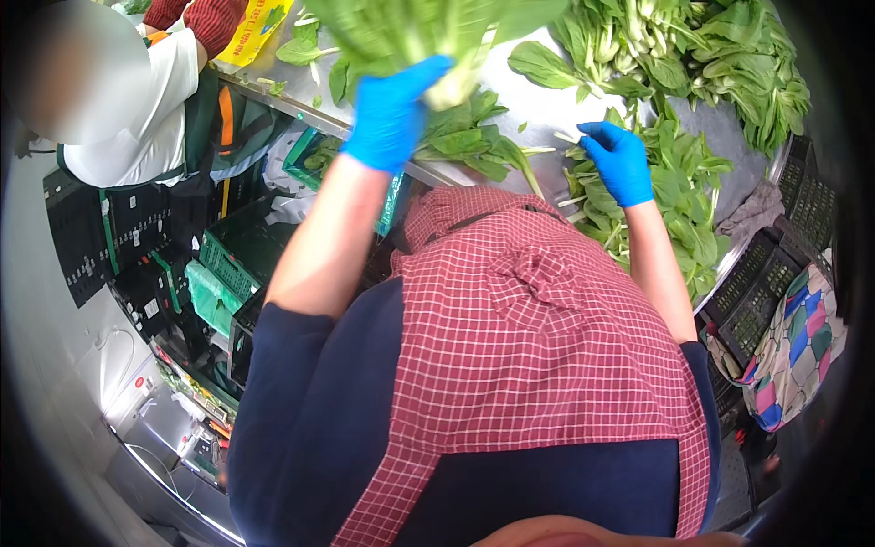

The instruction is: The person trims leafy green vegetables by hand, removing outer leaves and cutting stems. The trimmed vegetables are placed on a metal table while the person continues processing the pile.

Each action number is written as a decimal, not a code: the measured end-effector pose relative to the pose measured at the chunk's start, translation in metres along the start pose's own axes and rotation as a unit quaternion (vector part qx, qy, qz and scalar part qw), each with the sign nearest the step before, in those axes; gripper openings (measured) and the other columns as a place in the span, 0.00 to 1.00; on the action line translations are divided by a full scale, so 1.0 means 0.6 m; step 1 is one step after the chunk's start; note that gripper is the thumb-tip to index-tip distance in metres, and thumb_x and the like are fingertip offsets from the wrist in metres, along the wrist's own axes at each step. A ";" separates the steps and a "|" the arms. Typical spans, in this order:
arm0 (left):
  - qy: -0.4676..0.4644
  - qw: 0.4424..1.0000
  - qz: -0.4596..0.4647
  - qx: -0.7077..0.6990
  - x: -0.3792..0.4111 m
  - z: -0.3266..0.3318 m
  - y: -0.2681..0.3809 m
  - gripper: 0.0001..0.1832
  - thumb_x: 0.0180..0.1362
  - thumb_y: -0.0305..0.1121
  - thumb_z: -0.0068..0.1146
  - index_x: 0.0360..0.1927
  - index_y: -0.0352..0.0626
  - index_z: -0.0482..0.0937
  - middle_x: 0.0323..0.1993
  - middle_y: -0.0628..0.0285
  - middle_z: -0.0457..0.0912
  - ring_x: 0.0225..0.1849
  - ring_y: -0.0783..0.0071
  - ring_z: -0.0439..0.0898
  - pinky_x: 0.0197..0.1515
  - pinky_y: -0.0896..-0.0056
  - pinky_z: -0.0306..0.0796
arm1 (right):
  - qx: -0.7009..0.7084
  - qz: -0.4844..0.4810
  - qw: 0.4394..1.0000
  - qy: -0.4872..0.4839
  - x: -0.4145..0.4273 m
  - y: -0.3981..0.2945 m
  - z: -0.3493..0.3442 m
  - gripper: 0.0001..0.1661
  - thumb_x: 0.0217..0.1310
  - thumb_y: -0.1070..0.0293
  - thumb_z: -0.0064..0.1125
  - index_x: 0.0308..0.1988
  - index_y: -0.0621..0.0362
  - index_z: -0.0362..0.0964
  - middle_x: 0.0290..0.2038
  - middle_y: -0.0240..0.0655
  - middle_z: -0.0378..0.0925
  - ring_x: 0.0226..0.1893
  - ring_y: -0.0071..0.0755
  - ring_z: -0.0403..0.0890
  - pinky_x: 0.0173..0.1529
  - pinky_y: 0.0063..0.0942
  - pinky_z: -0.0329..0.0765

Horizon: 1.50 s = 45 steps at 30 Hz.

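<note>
My left hand (393,119), in a blue glove, is closed around the base of a leafy bok choy (437,41), lifted over the metal table (516,68) and slightly blurred. My right hand (618,161), gloved in blue too, pinches a pale leaf stalk (567,138) between thumb and fingers. Below that hand lies a heap of loose green leaves (673,184). More detached leaves (472,140) rest along the near table edge, partly behind my left hand. Whole bok choy heads (745,61) are piled at the upper right.
A co-worker (157,102) stands at the upper left beside a yellow printed bag (256,31). Green crates (229,260) and black crates (75,236) are stacked at the left. Black crates (745,294), a grey cloth (752,208) and a patterned bag (793,349) are at the right.
</note>
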State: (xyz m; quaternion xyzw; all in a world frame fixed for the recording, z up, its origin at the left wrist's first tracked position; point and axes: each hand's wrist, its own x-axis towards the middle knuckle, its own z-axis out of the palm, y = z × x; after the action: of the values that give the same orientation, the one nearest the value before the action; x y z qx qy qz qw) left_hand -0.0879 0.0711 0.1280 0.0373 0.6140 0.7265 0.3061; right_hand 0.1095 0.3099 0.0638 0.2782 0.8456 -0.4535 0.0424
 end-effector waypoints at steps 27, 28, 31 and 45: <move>0.001 0.715 0.190 0.673 -0.106 -0.049 -0.119 0.48 0.43 0.41 0.69 0.65 0.32 0.57 0.58 0.40 0.66 0.58 0.42 0.66 0.60 0.48 0.61 | -0.247 -0.102 0.963 0.038 0.065 0.002 0.035 0.34 0.53 0.61 0.60 0.60 0.45 0.62 0.57 0.42 0.68 0.49 0.49 0.77 0.49 0.41 0.77; 0.000 0.707 0.223 0.671 -0.109 -0.048 -0.127 0.48 0.43 0.41 0.68 0.66 0.32 0.57 0.60 0.39 0.64 0.60 0.40 0.64 0.61 0.46 0.59 | -0.260 -0.117 0.958 0.032 0.085 0.002 0.051 0.36 0.52 0.61 0.61 0.61 0.45 0.60 0.59 0.42 0.66 0.50 0.49 0.77 0.50 0.42 0.77; -0.055 0.697 0.242 0.672 -0.109 -0.050 -0.146 0.50 0.43 0.43 0.69 0.67 0.33 0.55 0.64 0.37 0.59 0.65 0.37 0.57 0.65 0.42 0.52 | -0.304 -0.099 0.948 0.006 0.128 -0.012 0.070 0.44 0.50 0.58 0.63 0.65 0.47 0.53 0.63 0.44 0.60 0.53 0.49 0.75 0.51 0.43 0.77; -0.101 0.640 0.252 0.719 -0.046 -0.055 -0.198 0.47 0.41 0.42 0.69 0.68 0.62 0.60 0.67 0.50 0.57 0.68 0.44 0.55 0.67 0.39 0.49 | -0.335 -0.141 0.931 0.023 -0.010 0.099 0.003 0.08 0.46 0.66 0.59 0.31 0.53 0.74 0.33 0.43 0.75 0.35 0.49 0.77 0.39 0.45 0.73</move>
State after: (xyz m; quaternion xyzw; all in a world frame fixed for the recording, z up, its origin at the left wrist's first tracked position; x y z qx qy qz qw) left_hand -0.0323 0.0357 0.0201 0.4721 0.8749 0.0966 0.0479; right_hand 0.1447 0.3315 0.0203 0.1364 0.9796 -0.1390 0.0497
